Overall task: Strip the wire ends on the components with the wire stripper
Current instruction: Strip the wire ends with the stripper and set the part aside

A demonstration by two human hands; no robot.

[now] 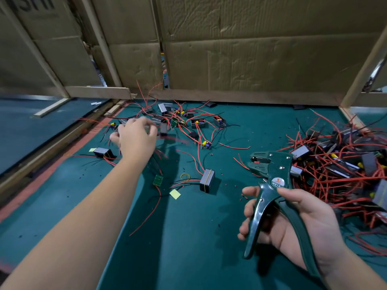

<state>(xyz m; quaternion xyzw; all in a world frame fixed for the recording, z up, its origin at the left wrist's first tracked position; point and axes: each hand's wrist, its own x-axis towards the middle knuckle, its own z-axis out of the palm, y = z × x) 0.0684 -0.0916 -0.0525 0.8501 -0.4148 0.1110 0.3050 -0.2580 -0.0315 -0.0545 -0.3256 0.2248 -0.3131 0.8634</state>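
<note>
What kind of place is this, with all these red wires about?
Probably a small electronics assembly workshop: a green work mat strewn with wired components, a tangled pile of them at the right, and a wire stripper held in the right hand.

A dark teal tabletop (188,237) filled the foreground, with a faded red strip (62,158) running along its left edge. Beyond the strip was a second teal surface (25,130), on which a loose wooden batten (51,107) lay. Behind stood a wall of creased brown cardboard sheets (261,49) on a pale wooden frame (98,92), with a narrow vertical gap (164,65) between two sheets.
</note>
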